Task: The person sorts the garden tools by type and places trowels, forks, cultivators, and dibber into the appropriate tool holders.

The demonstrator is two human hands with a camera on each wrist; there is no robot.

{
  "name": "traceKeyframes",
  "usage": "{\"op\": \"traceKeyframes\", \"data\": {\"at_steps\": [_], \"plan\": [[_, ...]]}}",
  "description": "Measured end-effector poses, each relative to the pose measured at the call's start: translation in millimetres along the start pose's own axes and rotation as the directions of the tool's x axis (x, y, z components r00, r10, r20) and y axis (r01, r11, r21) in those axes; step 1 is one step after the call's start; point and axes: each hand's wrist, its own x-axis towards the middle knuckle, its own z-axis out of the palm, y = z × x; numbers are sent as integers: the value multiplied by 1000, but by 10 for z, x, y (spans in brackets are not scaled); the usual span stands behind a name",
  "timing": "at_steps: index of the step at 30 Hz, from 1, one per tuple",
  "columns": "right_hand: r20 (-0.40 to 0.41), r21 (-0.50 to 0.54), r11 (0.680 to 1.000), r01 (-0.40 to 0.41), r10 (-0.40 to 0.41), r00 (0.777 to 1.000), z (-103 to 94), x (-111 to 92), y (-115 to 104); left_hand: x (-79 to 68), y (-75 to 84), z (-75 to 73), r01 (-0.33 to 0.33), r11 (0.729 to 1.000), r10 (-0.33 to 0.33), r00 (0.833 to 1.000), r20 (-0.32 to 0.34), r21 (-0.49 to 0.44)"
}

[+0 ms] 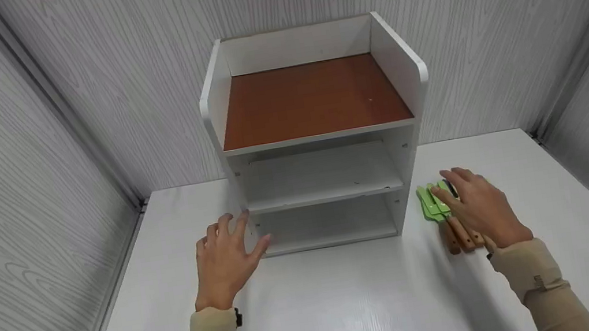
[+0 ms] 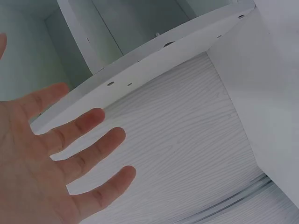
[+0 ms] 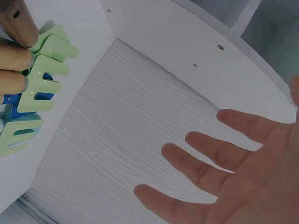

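My left hand [image 1: 224, 260], fingers spread, hovers by the lower left corner of a white shelf unit [image 1: 329, 200] and holds nothing. On the other side, my right hand [image 1: 481, 204] hangs with fingers spread over a group of small garden hand tools [image 1: 459, 231]. Their heads are green and their handles brown wood; the hand hides part of them in the head view. In the right wrist view the green fork heads [image 3: 44, 84] show slotted prongs, with blue pieces [image 3: 44, 95] among them. That hand's palm is bare.
The shelf unit has a reddish-brown top board [image 1: 313, 98] between raised side panels and two white levels below. It stands at the back of a white table [image 1: 345, 310], against a grey wood-grain wall [image 1: 144, 94]. Similar walls rise at left and right.
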Motion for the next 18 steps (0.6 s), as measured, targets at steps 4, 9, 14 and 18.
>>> {"op": "traceKeyframes", "data": {"at_steps": [4,9,14,18], "plan": [[-121,-42,996,81,-85,989,55,-13,15,2,13,48,-48,999,48,998,-37,0],[-194,-57,991,120,-129,972,93,-4,25,12,21,97,-92,996,91,994,-63,-4],[-207,-40,993,110,-116,971,112,12,42,24,19,127,-129,992,128,985,-112,-1],[-201,-29,995,99,-103,974,124,25,51,49,20,159,-174,985,173,976,-132,4]]}}
